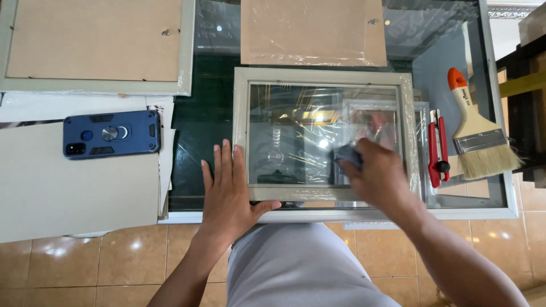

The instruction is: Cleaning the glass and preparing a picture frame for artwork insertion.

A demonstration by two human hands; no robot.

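Note:
A pale grey picture frame (318, 76) with a glass pane lies flat on the glass table top, wrapped partly in clear plastic film. My left hand (227, 190) lies flat and spread on the table, fingers touching the frame's lower left corner. My right hand (378, 176) is blurred over the right part of the glass pane and grips a small dark cloth (347, 153) pressed against the glass.
A blue phone (111, 134) lies face down on a cardboard sheet at left. A red utility knife (437, 149) and a wide paintbrush (479, 132) rest at right. Another frame back (94, 42) and a brown board in film (313, 31) lie at the far side. Tiled floor below.

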